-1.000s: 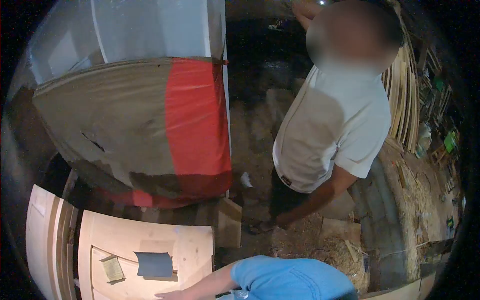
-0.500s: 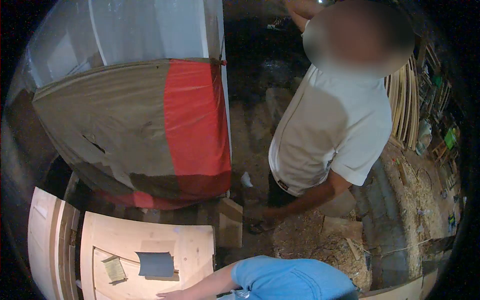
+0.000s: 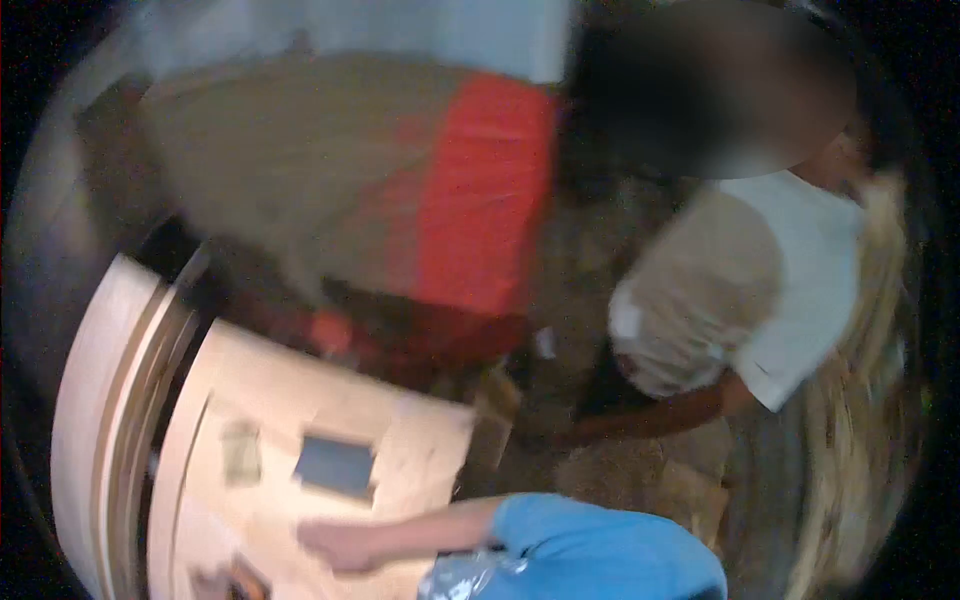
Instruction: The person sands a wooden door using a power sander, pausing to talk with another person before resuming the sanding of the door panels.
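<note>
A pale wooden panel [image 3: 420,425] lies at the lower left, lit brightly. My right hand [image 3: 345,545] reaches over it from the blue sleeve, low and flat-looking with no object showing under it. Just beyond that hand, a dark grey rectangular sheet [image 3: 337,465] rests on the wood. A small yellowish piece [image 3: 241,455], like paper or sandpaper, lies to its left. At the bottom edge, my left hand [image 3: 208,582] is partly in view beside an orange-and-dark object [image 3: 247,578]. Motion blur smears its fingers, so I cannot tell its grip.
More pale boards [image 3: 100,420] stand along the left. Behind the panel hangs a brown and red cloth [image 3: 490,190]. A person in a white shirt [image 3: 700,290] stands across from me on the right. Clear plastic [image 3: 470,575] shows by my blue shirt.
The view has swung, so the panel and cloth sit higher and tilted. More of my right hand shows, and my left hand with the orange-and-dark object has come into view.
</note>
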{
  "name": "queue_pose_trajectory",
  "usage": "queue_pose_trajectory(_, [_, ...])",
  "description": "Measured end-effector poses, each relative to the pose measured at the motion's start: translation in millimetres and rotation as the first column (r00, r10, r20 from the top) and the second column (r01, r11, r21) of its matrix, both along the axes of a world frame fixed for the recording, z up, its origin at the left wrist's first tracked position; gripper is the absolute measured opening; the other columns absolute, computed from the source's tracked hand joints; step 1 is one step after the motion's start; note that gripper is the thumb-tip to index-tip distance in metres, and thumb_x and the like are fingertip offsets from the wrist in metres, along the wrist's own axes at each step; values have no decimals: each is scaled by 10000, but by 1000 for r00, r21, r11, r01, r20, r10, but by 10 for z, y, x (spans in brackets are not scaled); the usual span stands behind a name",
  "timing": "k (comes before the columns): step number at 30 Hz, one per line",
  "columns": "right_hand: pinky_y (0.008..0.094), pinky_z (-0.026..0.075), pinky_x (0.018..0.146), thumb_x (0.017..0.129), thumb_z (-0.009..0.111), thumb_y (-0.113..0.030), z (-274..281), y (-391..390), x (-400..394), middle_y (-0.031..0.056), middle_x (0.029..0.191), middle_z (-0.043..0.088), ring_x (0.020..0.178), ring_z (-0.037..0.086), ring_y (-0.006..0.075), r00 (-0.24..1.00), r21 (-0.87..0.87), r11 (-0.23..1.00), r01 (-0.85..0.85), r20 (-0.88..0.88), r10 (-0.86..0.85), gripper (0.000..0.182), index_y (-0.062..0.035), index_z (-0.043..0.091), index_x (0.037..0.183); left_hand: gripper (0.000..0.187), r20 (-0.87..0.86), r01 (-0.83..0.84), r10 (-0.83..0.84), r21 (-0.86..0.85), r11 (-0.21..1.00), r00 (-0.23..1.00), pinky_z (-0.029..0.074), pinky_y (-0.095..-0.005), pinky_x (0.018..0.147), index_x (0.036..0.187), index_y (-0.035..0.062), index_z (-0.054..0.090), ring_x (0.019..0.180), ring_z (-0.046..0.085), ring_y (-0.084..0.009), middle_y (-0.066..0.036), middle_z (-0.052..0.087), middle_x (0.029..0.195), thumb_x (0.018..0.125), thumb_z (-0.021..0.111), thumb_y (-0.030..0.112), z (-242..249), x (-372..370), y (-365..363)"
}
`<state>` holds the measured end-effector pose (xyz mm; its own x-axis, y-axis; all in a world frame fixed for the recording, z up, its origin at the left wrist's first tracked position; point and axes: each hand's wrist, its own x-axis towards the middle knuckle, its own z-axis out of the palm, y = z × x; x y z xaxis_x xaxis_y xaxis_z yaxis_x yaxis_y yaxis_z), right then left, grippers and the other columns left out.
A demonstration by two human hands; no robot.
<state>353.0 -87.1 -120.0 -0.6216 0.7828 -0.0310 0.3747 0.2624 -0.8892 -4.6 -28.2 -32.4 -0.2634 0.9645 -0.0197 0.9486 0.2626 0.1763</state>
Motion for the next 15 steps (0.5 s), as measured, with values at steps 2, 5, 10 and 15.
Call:
queue_pose_trajectory(2, [437,139,1265,969,414,-168,-457,61,-144,271,1626,236,1528,201,373,991,147,981,130,17,-134,628,71,285,1535,851,175,-9,12,-22,1000,985,519,-426,966,1352,-97,486,1144,629,-373,-285,650,1210,758,807,419,107,468,-165])
queue_pose_trajectory(5, [495,165,1241,898,602,-227,-261,54,63,333,1567,276,1485,224,466,978,172,975,143,127,-166,722,103,328,1479,751,44,60,-61,18,998,997,514,-473,975,1341,-25,559,1141,627,-429,-292,659,1173,771,734,433,211,895,-499])
queue_pose_trajectory(10, [584,112,1226,945,598,-430,55,36,122,304,1624,184,1520,134,472,887,253,940,-229,452,95,834,75,272,1523,631,51,-146,148,-39,989,988,532,-482,941,1276,54,589,1091,631,-415,-233,651,1135,722,705,333,241,904,-1056])
queue_pose_trajectory(15, [561,243,1192,976,575,-419,98,-185,248,234,1591,331,1493,266,417,828,253,816,-520,383,409,638,12,465,1433,570,54,-222,223,-28,975,973,546,-478,910,1259,119,577,1054,634,-400,-209,637,1072,746,730,316,103,653,-1325])
